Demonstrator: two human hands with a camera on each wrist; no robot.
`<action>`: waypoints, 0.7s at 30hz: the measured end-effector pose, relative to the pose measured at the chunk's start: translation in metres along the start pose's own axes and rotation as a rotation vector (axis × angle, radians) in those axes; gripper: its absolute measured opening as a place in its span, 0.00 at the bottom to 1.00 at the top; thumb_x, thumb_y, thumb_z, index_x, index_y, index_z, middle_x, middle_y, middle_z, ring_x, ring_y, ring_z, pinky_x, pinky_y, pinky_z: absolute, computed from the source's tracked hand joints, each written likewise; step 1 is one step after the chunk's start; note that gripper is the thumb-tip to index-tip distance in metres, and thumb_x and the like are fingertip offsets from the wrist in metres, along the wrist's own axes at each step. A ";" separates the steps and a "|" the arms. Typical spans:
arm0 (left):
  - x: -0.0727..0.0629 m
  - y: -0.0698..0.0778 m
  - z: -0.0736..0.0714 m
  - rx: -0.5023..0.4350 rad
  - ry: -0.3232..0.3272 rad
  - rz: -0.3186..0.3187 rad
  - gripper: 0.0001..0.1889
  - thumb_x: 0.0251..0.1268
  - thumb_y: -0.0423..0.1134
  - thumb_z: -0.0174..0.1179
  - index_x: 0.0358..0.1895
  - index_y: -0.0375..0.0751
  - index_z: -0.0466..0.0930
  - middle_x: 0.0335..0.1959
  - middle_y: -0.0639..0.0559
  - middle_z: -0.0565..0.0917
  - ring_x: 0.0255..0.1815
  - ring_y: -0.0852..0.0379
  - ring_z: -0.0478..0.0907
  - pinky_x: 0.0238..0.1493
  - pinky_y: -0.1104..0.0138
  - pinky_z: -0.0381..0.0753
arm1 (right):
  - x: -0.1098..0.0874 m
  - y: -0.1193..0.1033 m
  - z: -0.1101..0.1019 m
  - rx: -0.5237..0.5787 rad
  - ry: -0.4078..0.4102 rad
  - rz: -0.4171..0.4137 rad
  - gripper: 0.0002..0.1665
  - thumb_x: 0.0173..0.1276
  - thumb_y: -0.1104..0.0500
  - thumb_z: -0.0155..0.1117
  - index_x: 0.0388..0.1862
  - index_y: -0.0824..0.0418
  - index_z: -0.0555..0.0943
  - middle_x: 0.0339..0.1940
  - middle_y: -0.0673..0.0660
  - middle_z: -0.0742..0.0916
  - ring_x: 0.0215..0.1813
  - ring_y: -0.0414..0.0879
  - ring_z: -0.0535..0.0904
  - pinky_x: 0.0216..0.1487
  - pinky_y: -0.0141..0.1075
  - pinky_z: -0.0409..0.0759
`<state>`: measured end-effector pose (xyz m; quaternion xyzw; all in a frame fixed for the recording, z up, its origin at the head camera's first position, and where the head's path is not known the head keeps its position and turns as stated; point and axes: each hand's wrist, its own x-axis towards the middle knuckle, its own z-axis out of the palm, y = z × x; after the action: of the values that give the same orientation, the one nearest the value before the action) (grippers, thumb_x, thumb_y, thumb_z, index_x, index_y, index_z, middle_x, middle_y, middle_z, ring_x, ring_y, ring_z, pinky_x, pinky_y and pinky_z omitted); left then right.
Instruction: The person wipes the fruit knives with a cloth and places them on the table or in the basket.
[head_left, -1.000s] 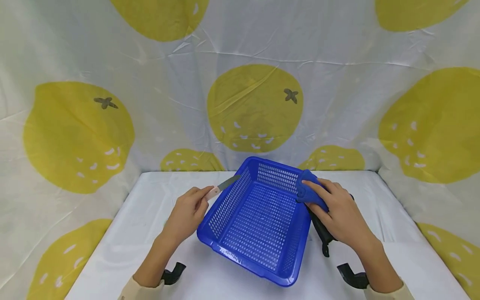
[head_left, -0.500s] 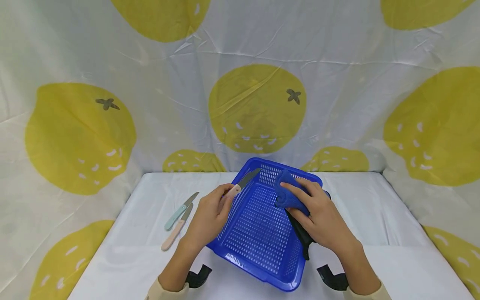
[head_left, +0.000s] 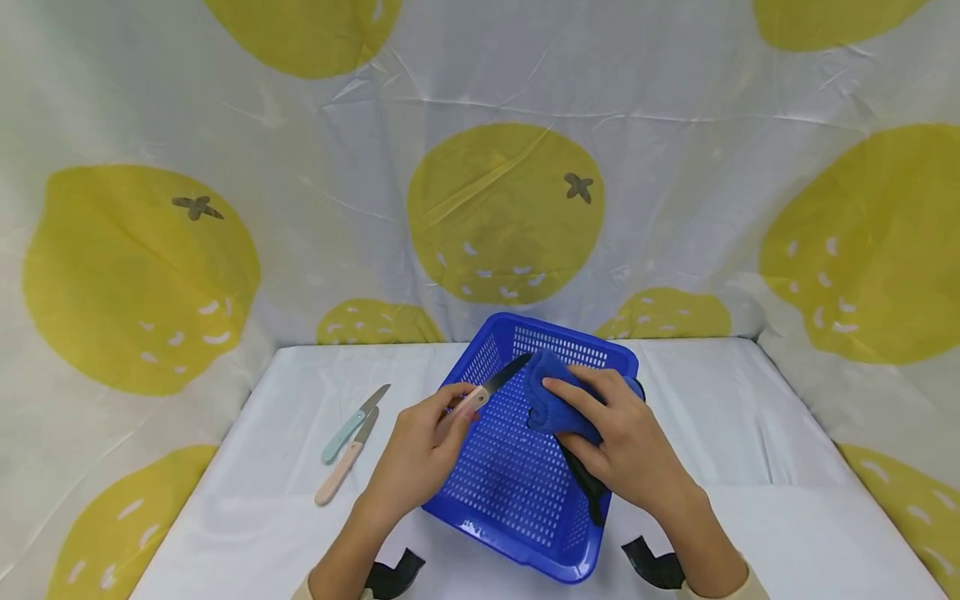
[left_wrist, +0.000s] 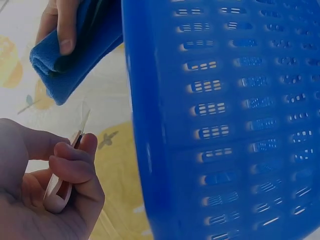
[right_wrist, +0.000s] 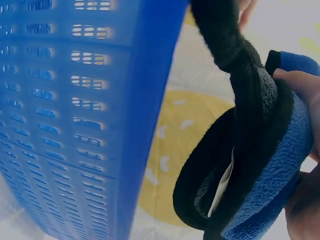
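Observation:
My left hand [head_left: 420, 454] grips a small knife [head_left: 476, 398] by its pale pink handle, with the dark blade angled up to the right above the basket. In my right hand [head_left: 637, 442] is a folded blue cloth [head_left: 558, 400] with a black edging, one black part of it hanging down. The blade's tip is close to the cloth's left side; whether they touch, I cannot tell. Below both hands, a blue plastic basket [head_left: 510, 546] sits at a slant on the table. The left wrist view shows curled fingers round the knife handle [left_wrist: 56, 197].
To the left on the white-covered table [head_left: 255, 517] lie two more knives: one with a mint handle [head_left: 343, 437], the other with a pink handle [head_left: 340, 475]. Behind the table hangs a white curtain [head_left: 675, 233] printed with yellow lemons.
The left hand has carried the knife rightward from the basket's left rim to over its inside. The right hand has brought the cloth leftward to the blade. The two lying knives are now uncovered.

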<state>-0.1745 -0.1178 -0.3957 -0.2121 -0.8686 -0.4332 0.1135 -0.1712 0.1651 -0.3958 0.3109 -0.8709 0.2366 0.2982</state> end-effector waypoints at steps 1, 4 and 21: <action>0.000 0.000 0.000 -0.004 -0.001 0.001 0.15 0.79 0.40 0.57 0.63 0.49 0.80 0.45 0.56 0.88 0.39 0.65 0.83 0.41 0.67 0.84 | 0.000 0.000 -0.001 -0.004 0.004 -0.002 0.40 0.57 0.57 0.80 0.70 0.47 0.78 0.68 0.59 0.79 0.67 0.57 0.76 0.58 0.58 0.84; 0.000 0.001 0.001 -0.033 -0.017 -0.017 0.14 0.79 0.38 0.57 0.63 0.50 0.80 0.45 0.55 0.88 0.36 0.63 0.82 0.38 0.68 0.84 | 0.000 -0.002 -0.003 -0.016 0.007 -0.007 0.40 0.56 0.57 0.80 0.70 0.47 0.79 0.70 0.60 0.78 0.68 0.58 0.75 0.58 0.59 0.83; -0.005 0.012 0.011 -0.202 -0.068 -0.021 0.15 0.82 0.45 0.52 0.65 0.55 0.77 0.48 0.54 0.88 0.45 0.62 0.85 0.46 0.67 0.86 | 0.002 -0.028 0.006 0.051 -0.010 -0.126 0.27 0.79 0.42 0.54 0.71 0.50 0.78 0.70 0.59 0.77 0.66 0.55 0.77 0.59 0.49 0.85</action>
<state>-0.1648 -0.1037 -0.3956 -0.2279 -0.8259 -0.5124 0.0574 -0.1558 0.1414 -0.3931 0.3737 -0.8449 0.2377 0.3001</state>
